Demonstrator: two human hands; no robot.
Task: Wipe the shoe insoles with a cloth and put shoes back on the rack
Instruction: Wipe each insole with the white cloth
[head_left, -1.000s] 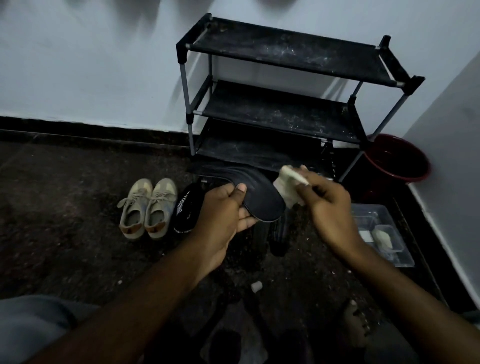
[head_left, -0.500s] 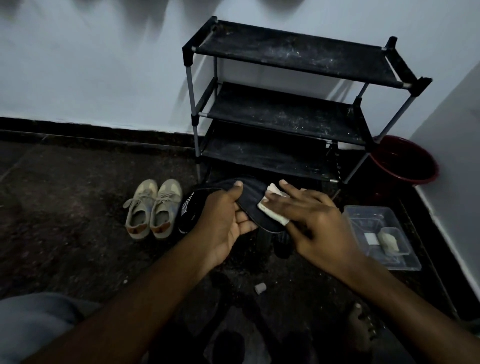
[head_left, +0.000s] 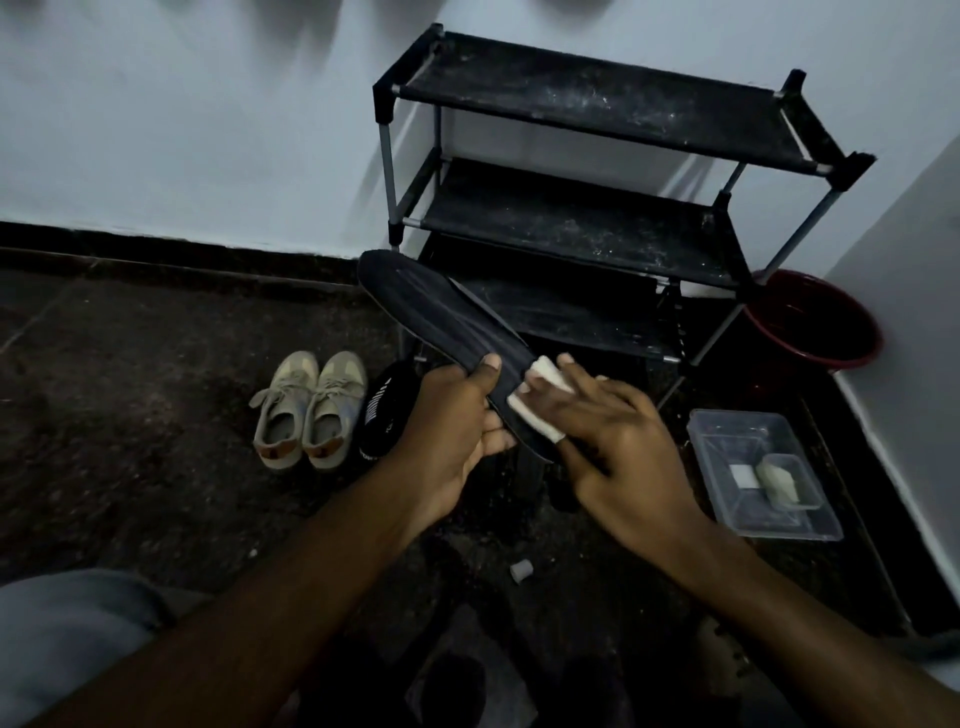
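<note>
My left hand (head_left: 457, 421) grips a long black insole (head_left: 431, 312) near its lower end, thumb on top, and the insole slants up to the left. With straight fingers my right hand (head_left: 618, 441) presses a small white cloth (head_left: 540, 400) flat on the insole's lower end. A pair of beige sneakers (head_left: 309, 410) stands on the dark floor to the left. A black shoe with white stripes (head_left: 382, 415) lies beside them, partly behind my left hand. The black three-shelf shoe rack (head_left: 587, 104) stands against the white wall with bare shelves.
A clear plastic tray (head_left: 727, 431) with small white pieces sits on the floor at right. A dark red basin (head_left: 826, 358) stands in the corner beside the rack. A small pale cap (head_left: 521, 570) lies on the floor between my arms. The right wall runs close by.
The insole has tilted up so its far end now rises toward the rack. The cloth went from held off the insole's edge to pressed on its lower end under my right fingers.
</note>
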